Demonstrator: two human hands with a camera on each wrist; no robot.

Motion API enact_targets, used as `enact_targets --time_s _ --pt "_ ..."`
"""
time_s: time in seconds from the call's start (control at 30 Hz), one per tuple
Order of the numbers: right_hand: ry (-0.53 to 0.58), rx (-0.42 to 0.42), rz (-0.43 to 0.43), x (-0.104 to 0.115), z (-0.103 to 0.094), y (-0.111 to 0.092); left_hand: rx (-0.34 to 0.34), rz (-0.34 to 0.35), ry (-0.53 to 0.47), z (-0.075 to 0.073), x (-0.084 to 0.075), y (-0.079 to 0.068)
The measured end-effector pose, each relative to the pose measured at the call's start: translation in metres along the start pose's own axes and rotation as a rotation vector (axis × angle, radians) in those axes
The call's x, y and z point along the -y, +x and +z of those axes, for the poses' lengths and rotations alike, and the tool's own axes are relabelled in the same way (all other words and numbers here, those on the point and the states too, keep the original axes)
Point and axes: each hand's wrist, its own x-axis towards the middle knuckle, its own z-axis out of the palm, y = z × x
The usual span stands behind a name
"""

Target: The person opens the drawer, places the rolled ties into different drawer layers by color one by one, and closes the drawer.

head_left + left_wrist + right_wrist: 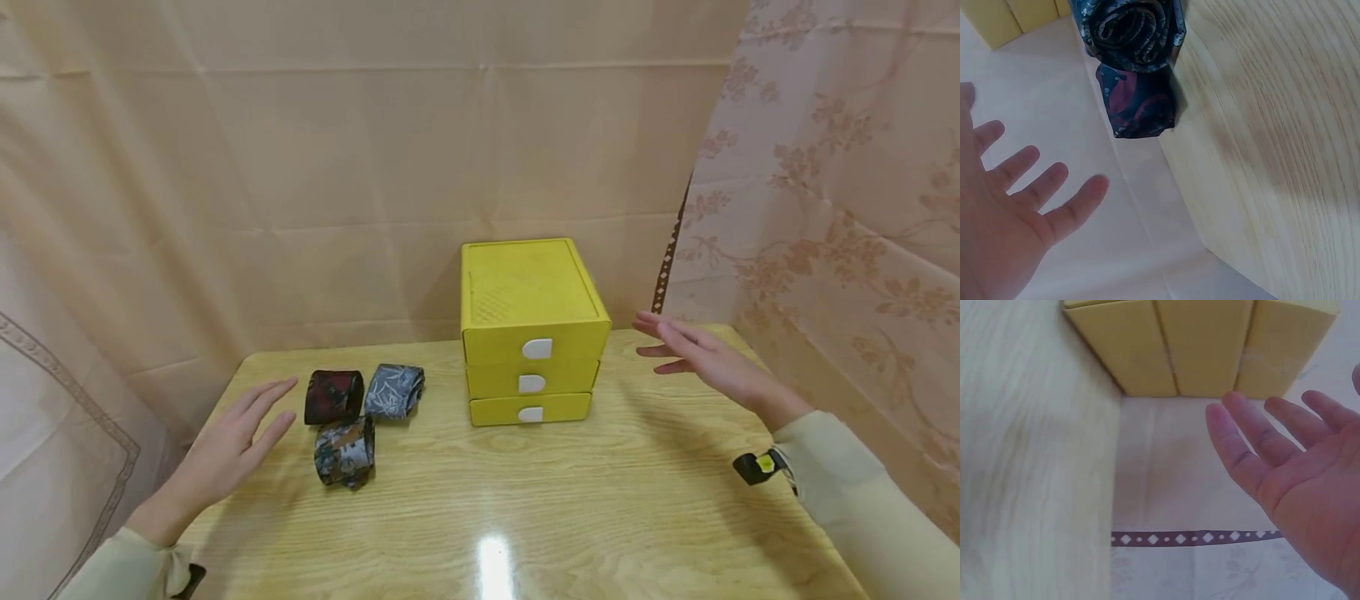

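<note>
Left hand and right hand hover empty, apparently pre-grasp.
Fingers extended, they flank three rolled neckties and a yellow drawer unit on the tabletop; gripping a necktie likely means lowering the left.

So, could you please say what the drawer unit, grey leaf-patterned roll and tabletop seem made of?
Drawer unit: probably satin plastic, given even yellow panels and raised rim. Grey leaf-patterned roll: apparently fabric, perhaps satiny, judging by thin layers. Tabletop: glossy wood or wood-look laminate, grained and reflecting light.

A passage runs between the fabric rolls and yellow drawers.
</note>
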Motion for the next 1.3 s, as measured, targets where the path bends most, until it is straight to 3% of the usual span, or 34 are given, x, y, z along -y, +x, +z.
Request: enact_targets --time_s 0.17,0.37,0.57,0.87,1.3 --pt "0.003 -0.08 -0.024 0.011 -0.001 0.005 0.059 -0.071 -0.082 -0.001 -0.004 0.002" --pt "0.032 -0.094 -0.095 0.017 -0.002 0.01 0.101 -0.126 -0.178 -0.001 -0.006 0.004" --pt "0.054 -0.109 -0.139 0.024 0.001 0.016 0.113 -0.121 -0.263 0.0 -0.007 0.005" --pt "0.035 -0.12 -0.142 0.034 0.008 0.024 0.113 -0.142 -0.397 -0.001 -0.016 0.009" --pt "0.074 -0.136 -0.15 0.035 0.014 0.039 0.165 -0.17 -0.567 -0.008 -0.03 0.022"
